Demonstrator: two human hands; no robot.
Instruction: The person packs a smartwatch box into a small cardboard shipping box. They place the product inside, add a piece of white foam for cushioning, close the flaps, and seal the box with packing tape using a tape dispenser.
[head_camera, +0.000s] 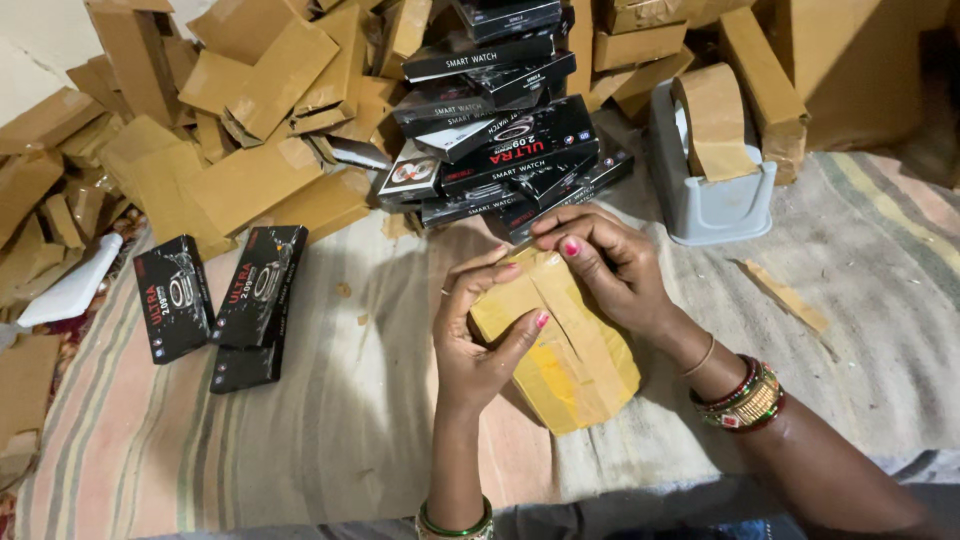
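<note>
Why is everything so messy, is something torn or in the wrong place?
A torn strip of brown tape lies loose on the striped cloth, right of the hands. The black boxes are stacked crooked, and the brown cartons behind lie in a jumbled heap.

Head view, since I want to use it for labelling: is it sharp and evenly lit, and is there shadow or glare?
Head view: sharp in the centre, with both hands crisp on the yellow parcel; soft shadow falls on the cloth below the left hand and right hand; mild sheen on the black boxes; edges bow slightly.
</note>
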